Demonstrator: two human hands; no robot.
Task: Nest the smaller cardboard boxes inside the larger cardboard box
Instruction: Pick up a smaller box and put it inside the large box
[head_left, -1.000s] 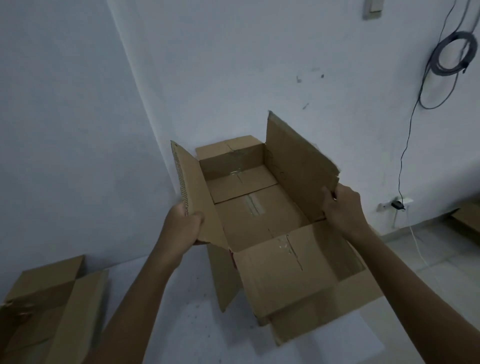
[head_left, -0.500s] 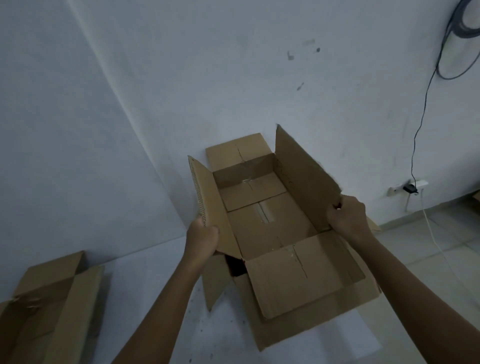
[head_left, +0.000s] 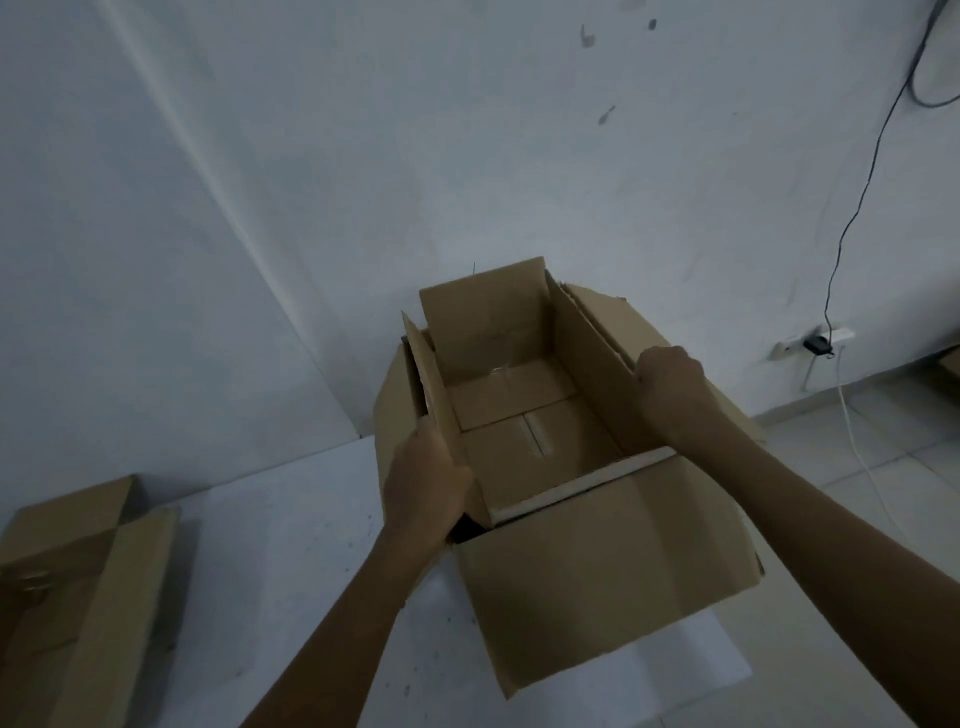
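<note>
A large brown cardboard box (head_left: 597, 582) stands open on the white table, near its right end against the wall. Its inside is bare, with taped bottom flaps showing. My left hand (head_left: 423, 483) grips the left long flap, which stands upright. My right hand (head_left: 670, 379) holds the right long flap near its top edge. The near short flap hangs down over the front. A smaller cardboard box (head_left: 78, 587) lies open at the table's left edge, partly cut off by the frame.
The white table (head_left: 291, 545) fills the lower middle. White walls meet in a corner behind the box. A wall socket with a plug (head_left: 815, 344) and a hanging black cable (head_left: 857, 208) sit at the right, above a tiled floor (head_left: 883, 441).
The large box has come down from a tilted, lifted pose to stand upright on the table. Both hands stayed on the side flaps, and the near flap folded down outside.
</note>
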